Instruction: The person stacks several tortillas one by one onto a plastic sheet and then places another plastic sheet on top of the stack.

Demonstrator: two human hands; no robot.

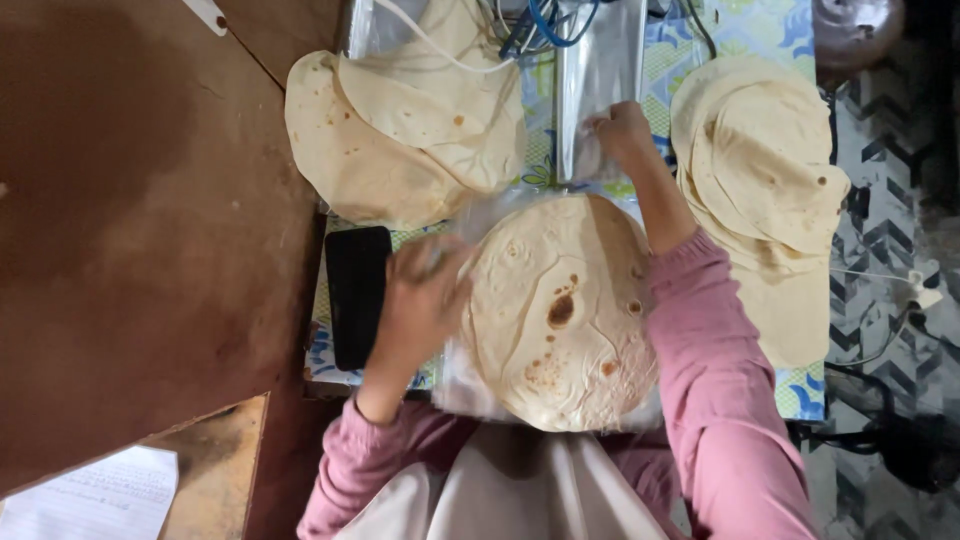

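While the left hand pinches the flatbread stack's clear bag, the right hand grips its mouth; limp, tearable bread wants edge support.

The work surface is a table covered with a patterned blue-and-green cloth. Directly on it, under both hands, lies a stack of round flatbreads on clear plastic wrap. Just left of the left hand lies a black rectangular device. Beyond that hand lies a second flatbread pile. Outside the right hand lies a third pile. A brown wooden board adjoins on the far left.
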